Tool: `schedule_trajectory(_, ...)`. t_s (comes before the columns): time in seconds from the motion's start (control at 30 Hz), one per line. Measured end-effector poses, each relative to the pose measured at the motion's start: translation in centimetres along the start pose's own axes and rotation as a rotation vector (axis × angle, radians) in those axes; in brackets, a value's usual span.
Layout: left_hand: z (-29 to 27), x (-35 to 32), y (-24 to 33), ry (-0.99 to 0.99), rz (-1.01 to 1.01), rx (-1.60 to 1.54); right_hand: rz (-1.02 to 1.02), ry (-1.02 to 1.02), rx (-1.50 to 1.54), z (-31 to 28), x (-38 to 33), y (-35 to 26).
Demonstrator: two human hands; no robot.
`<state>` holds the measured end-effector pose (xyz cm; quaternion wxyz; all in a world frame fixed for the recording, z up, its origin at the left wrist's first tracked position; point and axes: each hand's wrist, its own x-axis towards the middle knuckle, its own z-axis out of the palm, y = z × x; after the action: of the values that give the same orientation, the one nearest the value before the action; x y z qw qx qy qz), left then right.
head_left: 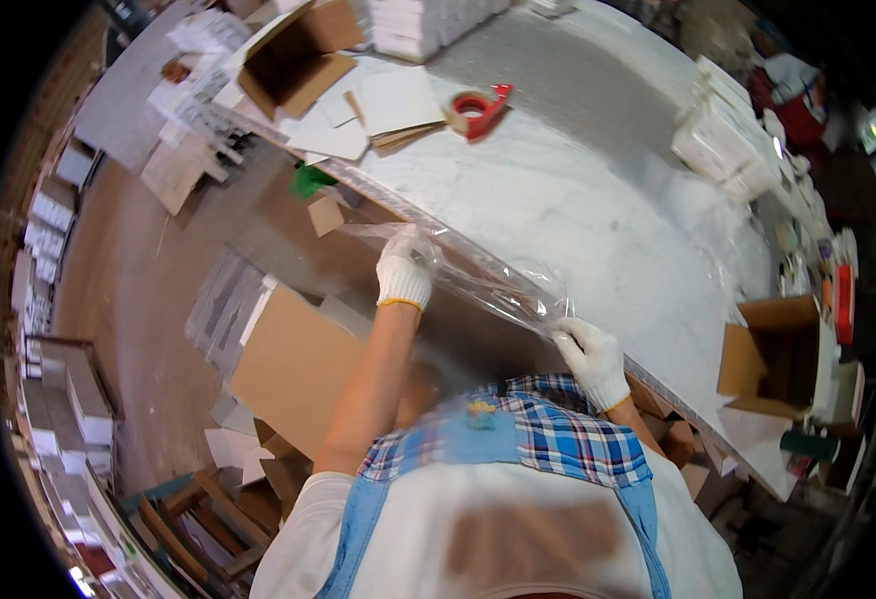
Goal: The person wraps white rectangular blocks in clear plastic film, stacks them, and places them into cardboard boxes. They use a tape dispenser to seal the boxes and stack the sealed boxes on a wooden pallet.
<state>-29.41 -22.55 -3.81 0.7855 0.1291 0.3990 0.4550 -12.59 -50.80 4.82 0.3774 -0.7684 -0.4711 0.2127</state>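
Observation:
A clear plastic sheet or bag (pixel 493 293) stretches between my two gloved hands, just off the near edge of the white table (pixel 548 200). My left hand (pixel 405 268), in a white knit glove, is closed on its left end, and a loose tail of the film trails out further left. Fingers and thumb of my right hand (pixel 590 357), also gloved, pinch the other end beside the table edge. Whether the film is a bag or a flat sheet I cannot tell.
On the table lie a red tape dispenser (pixel 478 112), white and brown cardboard pieces (pixel 395 105) and an open carton (pixel 298 60). Another open carton (pixel 773 356) stands at the right, near white stacked packages (pixel 723 145). A large cardboard box (pixel 293 359) is left of me.

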Motion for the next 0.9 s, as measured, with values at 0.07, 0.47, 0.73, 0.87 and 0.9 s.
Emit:
schedule_trajectory(0.07, 3.3, -1.7, -2.0, 0.014, 0.145, 0.29, 0.023, 0.064, -0.065, -1.5, -1.8, 1.4)
schedule_trajectory(0.47, 15.8, -3.5, -19.1, -0.443, 0.252, 1.082, -0.016, 0.359, -0.424, -5.6, -13.2, 10.6)
schedule_trajectory(0.73, 18.9, -10.2, -31.4, -0.697, 0.584, 1.552, 0.497, 0.3, -0.368, -6.0, -21.7, 15.9)
schedule_trajectory(0.87, 20.1, -10.8, -34.3, -0.822, 0.703, 1.982, 0.75, 0.025, -0.246, -7.0, -22.8, 16.2)
schedule_trajectory(0.9, 20.2, -10.9, -34.8, -0.874, 0.746, 1.948, 0.79, -0.027, -0.225, -7.4, -22.6, 16.0)
